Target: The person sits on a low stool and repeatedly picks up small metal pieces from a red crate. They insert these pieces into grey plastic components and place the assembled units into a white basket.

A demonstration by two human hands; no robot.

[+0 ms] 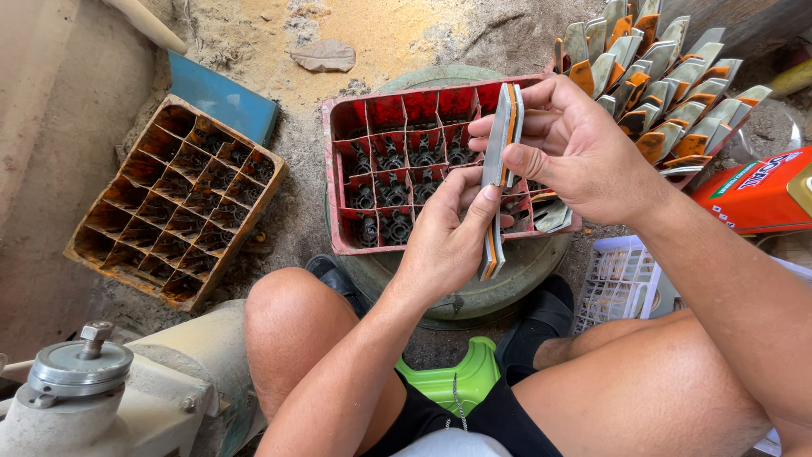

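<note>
Blades (499, 161) stand upright betw. both hands: left hand (448, 233) pinches lower end, right hand (575, 148) grips top, over red crate (338, 182).

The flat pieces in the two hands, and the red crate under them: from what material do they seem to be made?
The flat pieces, pinched between the left hand and the right hand, look like thin layered strips: dull grey faces, perhaps metal or wood, with an orange layer at the edges. The red crate looks like moulded plastic, worn and dusty, with thin straight dividers.
</note>
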